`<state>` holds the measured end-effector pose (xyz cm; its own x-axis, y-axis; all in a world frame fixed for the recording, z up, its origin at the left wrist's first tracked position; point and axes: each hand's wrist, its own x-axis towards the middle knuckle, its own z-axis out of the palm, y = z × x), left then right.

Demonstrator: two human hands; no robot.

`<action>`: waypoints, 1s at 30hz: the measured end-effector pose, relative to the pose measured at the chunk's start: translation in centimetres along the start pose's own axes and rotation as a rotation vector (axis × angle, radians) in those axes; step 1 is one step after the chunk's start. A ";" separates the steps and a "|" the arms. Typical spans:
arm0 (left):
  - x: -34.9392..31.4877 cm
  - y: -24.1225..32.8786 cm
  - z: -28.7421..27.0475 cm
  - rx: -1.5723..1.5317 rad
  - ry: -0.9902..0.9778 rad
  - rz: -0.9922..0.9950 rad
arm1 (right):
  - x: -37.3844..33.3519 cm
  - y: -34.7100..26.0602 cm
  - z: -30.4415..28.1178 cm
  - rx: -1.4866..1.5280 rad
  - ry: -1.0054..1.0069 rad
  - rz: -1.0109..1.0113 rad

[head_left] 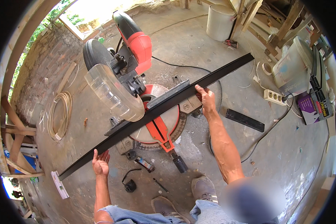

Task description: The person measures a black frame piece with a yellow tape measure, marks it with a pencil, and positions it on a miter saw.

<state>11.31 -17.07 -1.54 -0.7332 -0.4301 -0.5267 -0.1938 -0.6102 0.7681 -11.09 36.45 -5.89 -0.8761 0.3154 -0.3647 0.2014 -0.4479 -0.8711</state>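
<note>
Two hands steady one long black bar (156, 110) across saw (153, 112): right hand (206, 100) grips upper span; left hand (100, 163), open-palmed, supports the lower end.

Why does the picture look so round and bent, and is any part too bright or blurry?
Head view: fisheye lens, black corners; the straight black bar bows slightly. The daylight opening at top is washed out. A blurred patch sits bottom right. The left hand and right hand look sharp.
</note>
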 end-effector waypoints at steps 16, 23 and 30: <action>2.0 -2.8 0.4 -0.010 -0.116 0.118 | -0.6 0.8 1.3 0.115 -0.082 -0.145; -3.6 0.2 6.6 0.470 0.649 0.080 | -2.9 -2.3 0.3 -0.163 0.399 -0.378; -6.6 3.8 13.3 1.440 -0.325 0.894 | -13.5 -22.8 14.2 -0.204 -0.247 -1.031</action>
<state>6.75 -7.68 9.75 -0.9867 -0.0254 0.1609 0.0660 0.8409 0.5372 -10.06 30.46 23.57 -0.7247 0.2734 0.6324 -0.6348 0.0919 -0.7672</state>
